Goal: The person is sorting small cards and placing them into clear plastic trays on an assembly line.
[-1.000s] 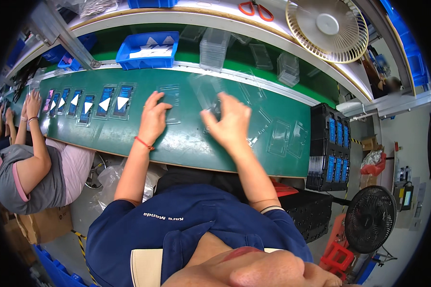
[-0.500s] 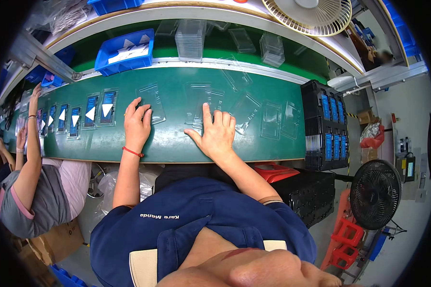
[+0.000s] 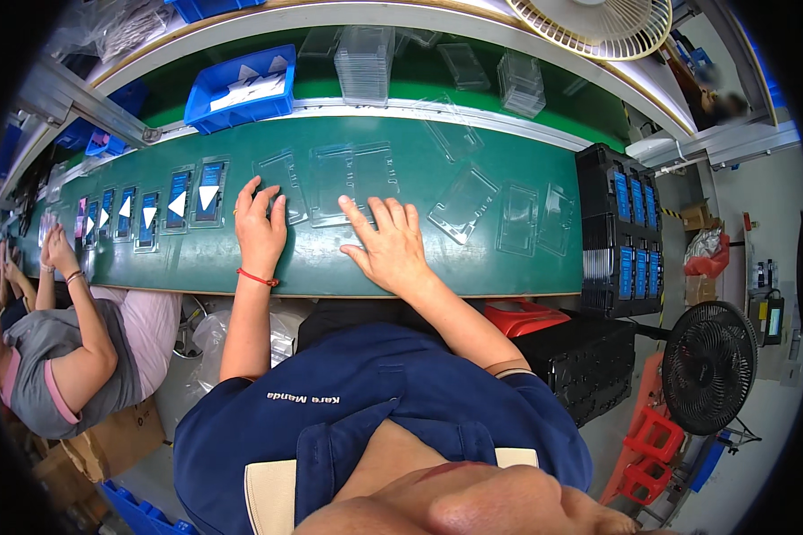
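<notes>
Over the green work table my left hand (image 3: 260, 234) has its fingers apart, beside and partly over a clear plastic tray (image 3: 287, 198). My right hand (image 3: 386, 242) is spread too, its index fingertip on another clear plastic tray (image 3: 328, 169). That tray lies edge to edge with, or slightly over, a second clear tray (image 3: 376, 165); I cannot tell which. To the right of my right hand lies a tilted clear tray (image 3: 464, 203), and beyond it are two more, a clear tray (image 3: 517, 218) and a clear tray (image 3: 556, 218). Neither hand grips anything.
On the left, several blue flat devices in clear trays (image 3: 209, 201) carry white triangles. A blue bin (image 3: 241, 94) with white pieces stands behind, beside stacked clear trays (image 3: 364, 67). Black cases (image 3: 620, 232) stand at the right end. A co-worker's hands (image 3: 60, 250) are far left.
My right hand has slid one clear tray leftward, off the tray it overlapped, so the two now show side by side. My left hand stays near its tray. A co-worker's raised arm has come down.
</notes>
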`<state>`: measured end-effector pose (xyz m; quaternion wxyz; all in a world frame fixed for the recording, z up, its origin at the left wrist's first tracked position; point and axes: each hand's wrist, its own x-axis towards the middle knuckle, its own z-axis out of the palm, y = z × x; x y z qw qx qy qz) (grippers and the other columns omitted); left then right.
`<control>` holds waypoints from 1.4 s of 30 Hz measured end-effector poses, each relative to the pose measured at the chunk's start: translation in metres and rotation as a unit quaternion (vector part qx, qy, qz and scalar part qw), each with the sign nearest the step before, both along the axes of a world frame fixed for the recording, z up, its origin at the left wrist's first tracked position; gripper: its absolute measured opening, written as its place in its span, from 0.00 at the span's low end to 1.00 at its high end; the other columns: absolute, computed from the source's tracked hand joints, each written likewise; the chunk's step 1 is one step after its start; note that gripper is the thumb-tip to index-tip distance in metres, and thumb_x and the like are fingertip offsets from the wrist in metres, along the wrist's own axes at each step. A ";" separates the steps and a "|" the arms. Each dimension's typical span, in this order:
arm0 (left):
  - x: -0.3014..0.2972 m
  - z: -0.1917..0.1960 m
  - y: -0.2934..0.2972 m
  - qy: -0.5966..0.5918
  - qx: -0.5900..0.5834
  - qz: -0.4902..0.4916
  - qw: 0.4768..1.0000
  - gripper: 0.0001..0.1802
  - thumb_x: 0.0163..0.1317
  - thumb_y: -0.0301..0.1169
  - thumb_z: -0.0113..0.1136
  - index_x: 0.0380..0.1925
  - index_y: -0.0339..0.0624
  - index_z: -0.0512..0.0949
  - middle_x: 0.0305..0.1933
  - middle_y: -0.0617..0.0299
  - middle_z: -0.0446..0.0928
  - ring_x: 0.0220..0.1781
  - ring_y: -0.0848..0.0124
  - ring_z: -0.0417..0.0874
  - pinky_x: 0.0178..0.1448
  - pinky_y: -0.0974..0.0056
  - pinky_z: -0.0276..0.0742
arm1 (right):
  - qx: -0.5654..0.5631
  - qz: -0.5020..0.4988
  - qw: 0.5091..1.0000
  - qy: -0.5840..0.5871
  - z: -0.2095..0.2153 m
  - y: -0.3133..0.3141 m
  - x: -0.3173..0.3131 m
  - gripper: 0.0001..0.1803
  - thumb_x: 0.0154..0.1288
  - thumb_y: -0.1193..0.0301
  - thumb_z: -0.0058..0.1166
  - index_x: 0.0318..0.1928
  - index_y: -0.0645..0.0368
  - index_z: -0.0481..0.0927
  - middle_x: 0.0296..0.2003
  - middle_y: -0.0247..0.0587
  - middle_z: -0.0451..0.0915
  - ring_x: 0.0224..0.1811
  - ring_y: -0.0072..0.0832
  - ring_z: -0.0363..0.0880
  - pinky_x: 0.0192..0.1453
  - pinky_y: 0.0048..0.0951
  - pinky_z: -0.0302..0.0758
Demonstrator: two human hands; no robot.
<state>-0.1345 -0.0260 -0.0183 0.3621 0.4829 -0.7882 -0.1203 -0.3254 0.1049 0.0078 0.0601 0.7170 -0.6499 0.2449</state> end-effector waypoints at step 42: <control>-0.064 0.013 0.036 0.052 -0.044 -0.193 0.979 0.08 0.61 0.25 0.58 0.39 0.35 0.80 0.56 0.50 0.73 0.51 0.56 0.75 0.53 0.58 0.70 | 0.127 -0.725 0.671 -0.090 0.093 0.246 -0.372 0.24 0.59 0.53 0.59 0.52 0.51 0.79 0.49 0.43 0.81 0.58 0.38 0.74 0.66 0.40 0.56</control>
